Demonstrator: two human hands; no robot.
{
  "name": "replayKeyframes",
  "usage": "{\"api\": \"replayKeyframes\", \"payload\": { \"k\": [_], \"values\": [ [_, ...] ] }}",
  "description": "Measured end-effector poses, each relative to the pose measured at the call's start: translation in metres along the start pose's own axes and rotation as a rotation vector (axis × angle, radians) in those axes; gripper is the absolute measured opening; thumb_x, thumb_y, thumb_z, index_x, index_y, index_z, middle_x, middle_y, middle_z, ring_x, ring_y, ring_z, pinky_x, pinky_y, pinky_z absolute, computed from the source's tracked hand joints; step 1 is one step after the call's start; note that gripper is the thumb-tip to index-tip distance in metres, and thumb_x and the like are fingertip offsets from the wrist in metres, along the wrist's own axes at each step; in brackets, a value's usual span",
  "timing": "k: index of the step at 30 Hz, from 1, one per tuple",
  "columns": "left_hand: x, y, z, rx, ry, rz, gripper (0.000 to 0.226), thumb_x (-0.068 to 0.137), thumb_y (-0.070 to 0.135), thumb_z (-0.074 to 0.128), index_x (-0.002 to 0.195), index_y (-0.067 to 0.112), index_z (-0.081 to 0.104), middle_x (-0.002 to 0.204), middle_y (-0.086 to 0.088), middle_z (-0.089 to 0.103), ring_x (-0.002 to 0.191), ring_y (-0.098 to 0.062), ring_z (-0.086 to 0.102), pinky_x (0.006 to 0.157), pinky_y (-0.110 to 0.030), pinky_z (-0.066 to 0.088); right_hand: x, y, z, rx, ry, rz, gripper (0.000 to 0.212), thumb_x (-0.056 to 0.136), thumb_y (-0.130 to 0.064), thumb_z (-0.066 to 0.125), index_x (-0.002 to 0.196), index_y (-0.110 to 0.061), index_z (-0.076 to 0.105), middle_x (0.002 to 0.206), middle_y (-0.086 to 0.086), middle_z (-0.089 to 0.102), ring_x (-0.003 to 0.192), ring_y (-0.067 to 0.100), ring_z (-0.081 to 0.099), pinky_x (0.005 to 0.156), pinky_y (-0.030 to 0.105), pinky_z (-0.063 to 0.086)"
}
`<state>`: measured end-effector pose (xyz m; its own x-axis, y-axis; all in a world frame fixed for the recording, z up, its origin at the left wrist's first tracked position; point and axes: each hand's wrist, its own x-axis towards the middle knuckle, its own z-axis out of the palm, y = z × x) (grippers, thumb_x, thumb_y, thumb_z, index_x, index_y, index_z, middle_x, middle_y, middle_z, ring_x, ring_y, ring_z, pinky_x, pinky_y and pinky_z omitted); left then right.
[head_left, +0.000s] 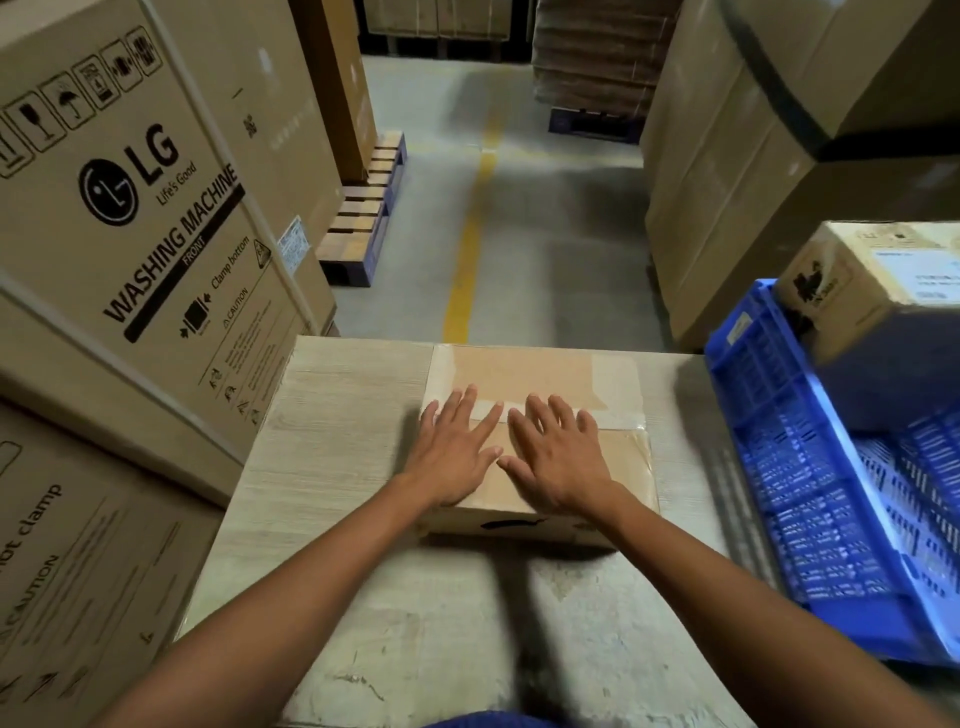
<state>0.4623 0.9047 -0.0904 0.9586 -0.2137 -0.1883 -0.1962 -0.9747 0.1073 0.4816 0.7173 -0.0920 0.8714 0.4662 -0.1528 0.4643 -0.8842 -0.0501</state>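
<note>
My left forearm (291, 587) and right forearm (727, 566) reach forward from the near edge, converging. My left hand (452, 457) lies flat, palm down, fingers straight and spread. My right hand (558, 462) lies likewise just beside it, thumbs nearly touching.

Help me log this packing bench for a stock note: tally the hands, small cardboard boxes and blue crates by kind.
Hands: 2, left hand and right hand
Small cardboard boxes: 2, taped box and box at the crate
Blue crates: 1, blue crate
Total: 5
</note>
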Motion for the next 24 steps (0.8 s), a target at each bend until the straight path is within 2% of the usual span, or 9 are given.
{"api": "replayKeyframes", "payload": {
  "k": [2,7,9,11,13,15,17,20,24],
  "values": [
    [0.003,-0.005,-0.004,0.032,0.019,0.023,0.071,0.101,0.059,0.027,0.160,0.027,0.003,0.167,-0.011,0.002,0.153,-0.028,0.003,0.122,-0.050,0.006,0.010,0.005,-0.014,-0.049,-0.015,-0.023,0.074,0.092,-0.078,0.018,0.145,-0.028,0.032,0.155,0.012,0.031,0.140,0.035,0.029,0.106,0.058,0.031],
    [0.003,-0.013,0.004,0.055,0.026,0.062,0.079,0.099,0.064,0.019,0.160,0.018,-0.003,0.167,-0.009,-0.012,0.154,-0.024,-0.010,0.124,-0.048,-0.002,0.007,0.010,-0.001,-0.005,-0.079,-0.025,0.088,0.089,-0.086,0.005,0.159,-0.034,0.004,0.168,0.012,-0.011,0.155,0.036,-0.007,0.119,0.067,0.006],
    [0.008,-0.012,0.001,0.058,0.026,0.055,0.080,0.098,0.066,0.022,0.160,0.019,0.004,0.168,-0.010,-0.003,0.154,-0.027,0.001,0.123,-0.050,0.006,0.016,0.013,-0.012,-0.047,-0.081,-0.041,0.091,0.085,-0.090,0.018,0.156,-0.033,0.015,0.167,0.014,0.008,0.151,0.038,0.012,0.114,0.064,0.022],
    [0.020,-0.007,-0.012,0.075,0.075,0.046,0.080,0.094,0.070,0.028,0.156,0.020,0.020,0.159,-0.013,0.022,0.142,-0.030,0.023,0.114,-0.050,0.023,0.026,0.021,-0.025,-0.077,-0.080,-0.014,0.099,0.075,-0.095,0.034,0.151,-0.032,0.023,0.158,0.010,0.025,0.141,0.035,0.028,0.105,0.056,0.034],
    [0.033,0.003,-0.019,0.041,0.125,0.027,0.073,0.092,0.069,0.033,0.146,0.021,0.035,0.146,-0.015,0.035,0.131,-0.030,0.031,0.109,-0.047,0.029,0.026,0.033,-0.025,-0.027,-0.098,0.093,0.113,0.066,-0.101,0.034,0.155,-0.034,0.014,0.162,0.011,0.016,0.147,0.037,0.018,0.110,0.063,0.026],
    [0.042,0.016,-0.012,-0.034,0.099,0.036,0.068,0.096,0.063,0.035,0.150,0.022,0.031,0.160,-0.015,0.019,0.148,-0.032,0.014,0.120,-0.051,0.015,0.018,0.039,-0.014,0.006,-0.119,0.182,0.121,0.064,-0.104,0.020,0.160,-0.035,-0.004,0.168,0.011,-0.010,0.154,0.038,-0.009,0.115,0.071,0.005],
    [0.044,0.021,0.001,-0.022,0.036,0.035,0.067,0.101,0.058,0.027,0.159,0.028,0.011,0.168,-0.009,-0.007,0.154,-0.029,-0.010,0.123,-0.054,-0.003,0.013,0.038,-0.008,0.010,-0.126,0.195,0.120,0.064,-0.102,0.013,0.160,-0.034,-0.010,0.167,0.011,-0.018,0.153,0.036,-0.018,0.117,0.071,-0.001],
    [0.050,0.017,-0.003,0.016,-0.013,0.054,0.067,0.101,0.061,0.022,0.159,0.037,-0.002,0.167,-0.008,-0.013,0.154,-0.030,-0.011,0.122,-0.055,-0.003,0.019,0.040,-0.017,0.036,-0.110,0.175,0.116,0.066,-0.101,0.019,0.161,-0.036,-0.001,0.169,0.009,-0.009,0.155,0.036,-0.008,0.117,0.067,0.004],
    [0.054,0.029,-0.017,-0.003,-0.093,-0.035,0.070,0.099,0.066,0.024,0.158,0.041,-0.005,0.167,-0.008,-0.014,0.153,-0.034,-0.010,0.118,-0.065,0.001,0.009,0.063,-0.017,0.075,-0.041,0.135,0.115,0.064,-0.101,-0.003,0.160,-0.038,0.008,0.170,0.004,0.001,0.156,0.030,0.002,0.122,0.057,0.010]
  ]
}}
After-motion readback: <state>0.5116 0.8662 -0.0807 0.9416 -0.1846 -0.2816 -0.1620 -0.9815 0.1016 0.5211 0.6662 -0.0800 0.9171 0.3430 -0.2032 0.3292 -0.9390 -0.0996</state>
